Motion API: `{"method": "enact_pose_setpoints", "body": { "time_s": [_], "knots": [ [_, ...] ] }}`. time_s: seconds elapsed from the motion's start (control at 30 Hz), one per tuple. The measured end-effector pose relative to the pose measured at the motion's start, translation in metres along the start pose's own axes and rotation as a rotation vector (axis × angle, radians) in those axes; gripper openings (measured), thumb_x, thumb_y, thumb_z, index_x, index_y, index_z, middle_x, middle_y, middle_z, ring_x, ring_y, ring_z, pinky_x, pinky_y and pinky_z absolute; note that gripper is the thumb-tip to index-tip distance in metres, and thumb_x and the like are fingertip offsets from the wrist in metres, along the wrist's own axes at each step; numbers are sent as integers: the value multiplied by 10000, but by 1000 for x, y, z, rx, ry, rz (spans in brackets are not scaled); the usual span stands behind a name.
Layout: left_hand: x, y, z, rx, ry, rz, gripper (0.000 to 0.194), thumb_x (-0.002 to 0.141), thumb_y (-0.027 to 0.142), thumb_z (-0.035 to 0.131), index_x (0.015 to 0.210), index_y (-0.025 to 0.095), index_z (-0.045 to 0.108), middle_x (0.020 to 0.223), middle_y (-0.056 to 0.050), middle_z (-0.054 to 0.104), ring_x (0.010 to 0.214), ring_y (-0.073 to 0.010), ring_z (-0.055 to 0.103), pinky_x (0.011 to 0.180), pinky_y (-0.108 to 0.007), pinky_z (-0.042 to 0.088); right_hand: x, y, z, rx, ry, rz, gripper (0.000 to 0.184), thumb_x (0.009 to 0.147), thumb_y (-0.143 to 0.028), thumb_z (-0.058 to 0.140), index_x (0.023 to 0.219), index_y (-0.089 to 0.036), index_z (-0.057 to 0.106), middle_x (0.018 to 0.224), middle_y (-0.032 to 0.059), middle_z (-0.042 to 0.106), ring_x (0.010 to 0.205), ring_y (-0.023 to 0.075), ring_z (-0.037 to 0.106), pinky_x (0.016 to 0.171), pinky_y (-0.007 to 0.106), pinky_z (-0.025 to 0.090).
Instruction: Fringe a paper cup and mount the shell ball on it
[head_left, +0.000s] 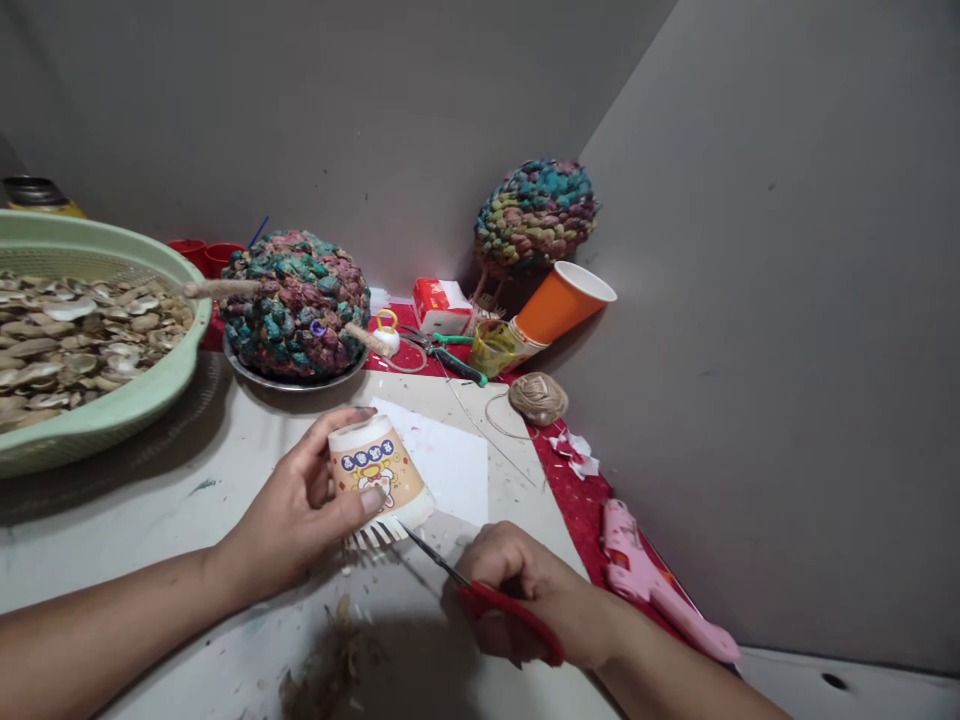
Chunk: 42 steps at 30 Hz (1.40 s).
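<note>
My left hand (322,490) is closed around a paper cup (401,467) with a tan printed band, tilted so that its rim faces down toward me. Part of that rim is cut into a fringe of narrow white strips (373,535). In my right hand (525,585) are red-handled scissors (517,615), fingers wrapped round the handles. The blade tips meet the cup's edge at the right end of the fringe. A white sheet of paper (450,470) lies beneath and behind the cup.
A green basket of shells (142,395) stands at left, beside a colourful shell-covered ball (296,305) on a metal dish. Another such ball (536,215), an orange cup (562,302), pliers (454,355) and twine (538,398) sit behind. A pink glue gun (660,585) lies by the right wall.
</note>
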<state>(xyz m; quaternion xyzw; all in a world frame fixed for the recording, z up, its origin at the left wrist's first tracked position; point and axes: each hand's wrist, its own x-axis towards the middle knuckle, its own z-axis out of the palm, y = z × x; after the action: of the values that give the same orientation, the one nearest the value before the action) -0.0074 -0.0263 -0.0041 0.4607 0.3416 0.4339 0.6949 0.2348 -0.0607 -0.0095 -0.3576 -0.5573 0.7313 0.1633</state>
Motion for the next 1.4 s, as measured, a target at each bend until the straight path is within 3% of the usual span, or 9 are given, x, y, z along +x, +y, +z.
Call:
{"method": "enact_pose_setpoints", "body": {
  "time_s": [0.27, 0.37, 0.73, 1.0, 1.2, 1.4],
  "knots": [
    [-2, 1, 2, 3, 2, 12, 578, 777, 275, 816, 1265, 267, 506, 1080, -44, 720, 961, -193, 687, 856, -289, 546, -1, -4, 1, -3, -17, -23, 639, 707, -632, 784, 452, -132, 478, 381, -54, 401, 355, 24, 321, 376, 160, 273],
    [-3, 1, 1, 7, -4, 6, 577, 783, 271, 813, 1266, 273, 497, 1073, -33, 711, 948, -183, 682, 851, -285, 543, -1, -4, 1, 12, -21, -16, 601, 724, -554, 801, 448, -134, 471, 381, -58, 401, 349, 22, 322, 377, 158, 278],
    [-3, -2, 0, 69, 3, 41, 606, 781, 324, 819, 1288, 273, 492, 1221, -66, 644, 1063, -231, 655, 913, -320, 517, -1, -3, 3, 136, -31, 0, 571, 691, -442, 838, 422, -135, 440, 378, -59, 403, 352, 17, 310, 384, 165, 261],
    [-2, -5, -1, 63, -34, 17, 630, 809, 323, 798, 1330, 269, 448, 1193, -62, 662, 1045, -214, 642, 918, -323, 509, 0, 5, -2, 138, -47, 98, 572, 626, -552, 859, 464, -116, 526, 396, -44, 459, 340, 36, 382, 381, 161, 330],
    [-2, -5, -2, 59, -37, 21, 621, 809, 310, 799, 1326, 275, 457, 1181, -47, 651, 1049, -204, 628, 923, -318, 502, 0, 9, -3, 195, -38, 146, 475, 611, -474, 875, 518, -97, 601, 405, -37, 496, 324, 41, 406, 350, 141, 332],
    [-3, -6, -2, 21, -37, 17, 638, 806, 316, 806, 1328, 286, 441, 1134, -27, 665, 1000, -179, 632, 896, -291, 508, 0, 8, -3, 224, -59, 134, 496, 597, -479, 887, 506, -87, 599, 413, -20, 502, 328, 39, 411, 333, 134, 318]
  ]
}}
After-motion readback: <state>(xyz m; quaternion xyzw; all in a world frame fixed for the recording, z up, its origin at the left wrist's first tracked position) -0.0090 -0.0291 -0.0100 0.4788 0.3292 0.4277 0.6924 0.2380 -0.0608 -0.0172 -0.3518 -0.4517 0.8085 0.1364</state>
